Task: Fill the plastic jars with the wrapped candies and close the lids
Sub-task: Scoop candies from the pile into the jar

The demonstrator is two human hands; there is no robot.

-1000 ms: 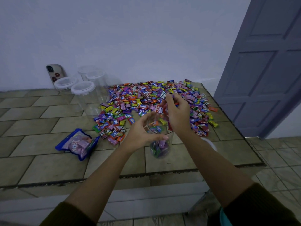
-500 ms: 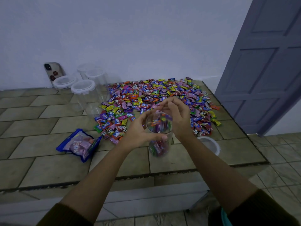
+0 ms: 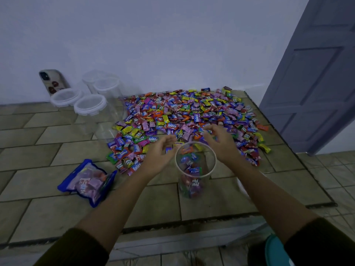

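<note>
Open jar (image 3: 195, 169) holds a few wrapped candies (image 3: 193, 186); left hand (image 3: 159, 154) and right hand (image 3: 221, 145) flank its rim, fingers spread, empty. Four lidded jars (image 3: 90, 105) stand empty.

The open clear plastic jar (image 3: 195, 169) stands near the front edge of the brown tiled counter (image 3: 38, 189), between the left hand (image 3: 159, 156) and the right hand (image 3: 221, 144), with the multicoloured heap of wrapped candies (image 3: 192, 116) spread just behind it to the far wall. Four lidded clear plastic jars (image 3: 90, 104) stand left of the heap, a patterned phone (image 3: 51, 81) leaning on the wall behind them. A blue plastic candy bag (image 3: 88, 181) lies left of the open jar and a round white lid (image 3: 241, 186) right of it.
</note>
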